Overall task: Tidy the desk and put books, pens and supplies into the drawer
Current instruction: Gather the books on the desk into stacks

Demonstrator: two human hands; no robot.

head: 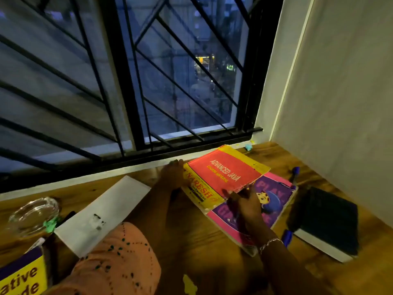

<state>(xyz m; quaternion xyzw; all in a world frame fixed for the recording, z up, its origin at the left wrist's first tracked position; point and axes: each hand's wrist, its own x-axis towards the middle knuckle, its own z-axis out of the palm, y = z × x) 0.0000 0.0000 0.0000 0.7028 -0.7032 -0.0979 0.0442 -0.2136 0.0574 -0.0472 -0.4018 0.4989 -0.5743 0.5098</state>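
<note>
Red book point(225, 173) lies atop pink book point(274, 201) on table point(212, 248); thick floppy softcover, prob. heavy-ish, so support both sides. Right hand point(248, 203) pinches its near corner; left hand point(172, 173) is on its spine edge, grip too dim to tell. Count: 4 books, incl. dark notebook point(325, 222) right of red book and yellow book point(21, 277) far left; 2 blue pens point(295, 173) right of it.
</note>
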